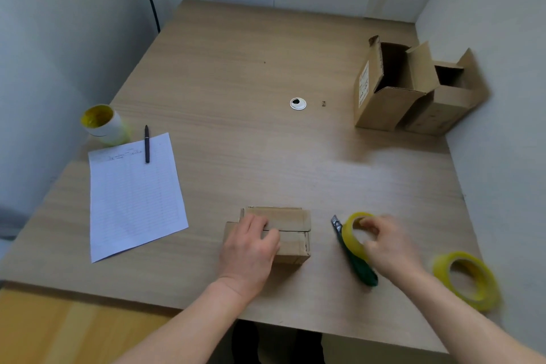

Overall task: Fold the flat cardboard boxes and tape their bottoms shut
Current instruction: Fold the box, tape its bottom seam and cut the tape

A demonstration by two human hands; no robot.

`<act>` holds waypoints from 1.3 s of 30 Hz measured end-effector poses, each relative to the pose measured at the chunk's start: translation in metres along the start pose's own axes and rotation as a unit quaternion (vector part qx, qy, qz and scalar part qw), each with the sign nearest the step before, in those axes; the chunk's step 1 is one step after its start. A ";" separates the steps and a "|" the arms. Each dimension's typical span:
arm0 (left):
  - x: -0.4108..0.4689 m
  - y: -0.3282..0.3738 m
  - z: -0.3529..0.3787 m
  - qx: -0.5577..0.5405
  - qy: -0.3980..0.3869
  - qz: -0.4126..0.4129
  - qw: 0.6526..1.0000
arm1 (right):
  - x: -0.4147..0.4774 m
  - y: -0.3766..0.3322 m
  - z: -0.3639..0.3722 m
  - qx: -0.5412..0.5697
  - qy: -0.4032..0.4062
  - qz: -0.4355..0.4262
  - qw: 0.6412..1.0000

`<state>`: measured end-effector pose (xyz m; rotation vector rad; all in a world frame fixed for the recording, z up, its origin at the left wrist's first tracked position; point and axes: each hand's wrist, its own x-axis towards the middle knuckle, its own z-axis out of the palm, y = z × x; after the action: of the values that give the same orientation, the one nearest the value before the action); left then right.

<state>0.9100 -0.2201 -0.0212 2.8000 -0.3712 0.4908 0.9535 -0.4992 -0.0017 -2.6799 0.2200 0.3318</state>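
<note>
The left hand [249, 245] presses straight fingers on the flaps of the cardboard box [291, 233]. The box is near the front edge of the desk [236, 97], long axis left to right, flap seam up. The right hand [390, 248] grasps the tape roll [348, 230] in curled fingers; the roll stands on edge just beside the cutter [362, 270].

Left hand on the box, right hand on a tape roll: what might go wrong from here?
The right hand grips the yellow tape roll beside the green-handled utility knife, whose metal tip looks exposed; lifting the roll might nick a finger.
Only the left hand presses down the flaps of the small brown cardboard box; they may spring open if released before taping.
The second yellow tape roll lies close by the right forearm, which could knock it away.
</note>
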 end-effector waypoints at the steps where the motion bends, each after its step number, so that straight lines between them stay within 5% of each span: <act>1: 0.000 0.001 0.001 -0.005 0.001 -0.004 1.000 | 0.003 0.014 -0.003 -0.082 -0.036 -0.003 0.996; 5: 0.003 0.003 -0.001 -0.006 0.003 -0.012 1.000 | 0.002 0.044 -0.007 -0.235 -0.086 -0.057 0.967; 13: 0.005 0.005 -0.007 -0.017 -0.044 -0.043 0.998 | 0.005 0.043 -0.006 -0.248 -0.087 -0.101 0.960; 15: 0.006 0.005 -0.008 -0.020 -0.048 -0.044 0.998 | 0.013 0.037 -0.010 -0.183 -0.071 -0.111 0.974; 18: 0.008 0.005 -0.009 -0.031 -0.067 -0.046 0.996 | 0.015 -0.002 -0.032 0.084 -0.058 -0.067 0.993; 22: 0.014 -0.001 -0.005 -0.071 -0.072 -0.053 0.993 | 0.001 -0.066 -0.054 0.408 -0.091 -0.099 0.903; 26: 0.023 -0.011 -0.007 -0.120 -0.070 -0.064 0.988 | -0.011 -0.104 -0.042 0.466 -0.147 -0.115 0.865; 32: 0.017 -0.022 -0.012 -0.209 -0.100 -0.116 0.966 | -0.014 -0.118 -0.015 0.424 -0.164 -0.105 0.884; 37: 0.042 -0.021 -0.036 -0.370 -0.039 -0.287 0.883 | -0.012 -0.113 -0.012 0.385 -0.166 -0.155 0.895; 39: 0.056 -0.018 -0.045 -0.447 -0.082 -0.307 0.836 | -0.014 -0.112 -0.010 0.376 -0.167 -0.175 0.894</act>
<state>0.9534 -0.2006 0.0361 1.8650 0.2402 -0.0852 0.9651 -0.4022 0.0549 -1.8100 -0.2077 0.4681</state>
